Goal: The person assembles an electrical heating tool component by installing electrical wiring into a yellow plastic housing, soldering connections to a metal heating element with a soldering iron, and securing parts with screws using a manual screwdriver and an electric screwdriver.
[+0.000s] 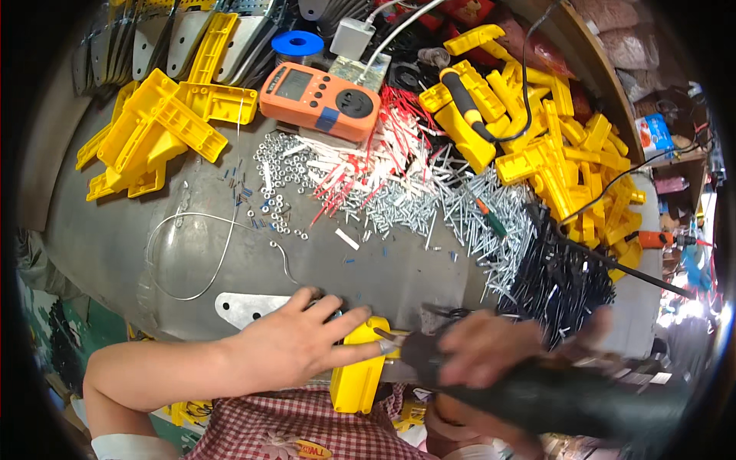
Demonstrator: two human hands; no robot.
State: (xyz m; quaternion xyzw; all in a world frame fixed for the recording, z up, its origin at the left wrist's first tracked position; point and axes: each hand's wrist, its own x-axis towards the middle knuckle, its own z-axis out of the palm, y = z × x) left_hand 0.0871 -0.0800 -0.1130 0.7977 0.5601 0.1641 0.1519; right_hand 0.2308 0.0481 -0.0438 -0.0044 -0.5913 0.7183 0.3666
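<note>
My left hand (295, 341) reaches in from the left with its fingers bent over a yellow plastic handle (355, 383) at the table's near edge. From under that hand, a flat grey metal plate with holes (241, 307) sticks out to the left. My right hand (491, 349), smeared by motion, grips a dark power screwdriver (552, 395). The tool's bit points left and meets the upper end of the yellow handle, close to my left fingertips. Whether a screw sits under the bit is hidden.
Behind my hands lie heaps of silver screws (491, 230), nuts (280, 165), red and white wires (368, 169) and black cable pieces (563, 284). Yellow plastic parts (153, 138) are piled left and right. An orange meter (318, 100) and a blue spool (297, 44) stand farther back.
</note>
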